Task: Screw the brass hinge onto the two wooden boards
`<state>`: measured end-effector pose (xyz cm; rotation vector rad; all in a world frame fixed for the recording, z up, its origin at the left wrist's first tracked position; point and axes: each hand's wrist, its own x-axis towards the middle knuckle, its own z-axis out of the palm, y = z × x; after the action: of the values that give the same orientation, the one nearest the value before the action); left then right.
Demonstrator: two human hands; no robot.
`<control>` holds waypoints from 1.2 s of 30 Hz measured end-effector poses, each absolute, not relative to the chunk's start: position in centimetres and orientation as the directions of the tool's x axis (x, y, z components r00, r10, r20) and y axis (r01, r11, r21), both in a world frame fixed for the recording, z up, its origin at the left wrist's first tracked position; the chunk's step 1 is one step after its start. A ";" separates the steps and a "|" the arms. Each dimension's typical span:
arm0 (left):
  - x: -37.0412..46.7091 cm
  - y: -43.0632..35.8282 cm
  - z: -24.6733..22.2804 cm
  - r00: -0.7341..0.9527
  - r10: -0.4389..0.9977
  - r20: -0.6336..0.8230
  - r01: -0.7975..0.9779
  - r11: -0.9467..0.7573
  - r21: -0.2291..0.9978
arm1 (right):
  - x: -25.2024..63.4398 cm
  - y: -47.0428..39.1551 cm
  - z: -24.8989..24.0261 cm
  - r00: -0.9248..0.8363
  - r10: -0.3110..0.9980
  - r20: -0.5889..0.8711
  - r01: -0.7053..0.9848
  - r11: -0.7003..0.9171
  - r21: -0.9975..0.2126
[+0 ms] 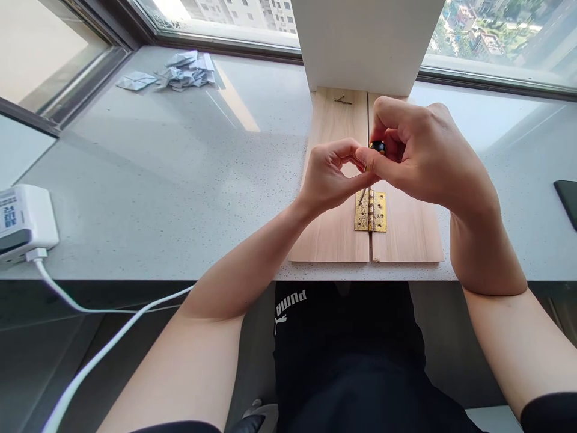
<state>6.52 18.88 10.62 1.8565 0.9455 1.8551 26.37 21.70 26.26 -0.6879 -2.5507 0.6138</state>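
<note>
My right hand point(417, 153) is wrapped round the black handle of a screwdriver point(377, 146). Close against it, my left hand point(331, 171) pinches the screwdriver lower down, thumb and forefinger together; the fingers partly hide the contact. The thin shaft slants down to the left leaf of a brass hinge point(381, 211). Whether a screw sits under its tip is too small to tell. The hinge lies flat across the seam between a left wooden board point(331, 237) and a right wooden board point(408, 237), with holes showing in both leaves.
Small screws point(342, 100) lie at the left board's far end, near a white pillar point(365, 42). Crumpled papers point(189, 72) are by the window. A white power adapter point(38, 216) with a cable point(108, 346) is at left, a dark flat device point(567, 201) at right.
</note>
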 end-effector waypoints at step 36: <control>4.3 18.5 12.9 0.160 0.788 0.594 0.073 -0.610 0.789 | 27.2 23.7 26.6 -0.891 0.415 0.182 0.238 0.771 -0.591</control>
<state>4.27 18.48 12.92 1.8287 0.8184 1.4997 27.17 23.74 26.61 -0.5040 -2.6627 0.8301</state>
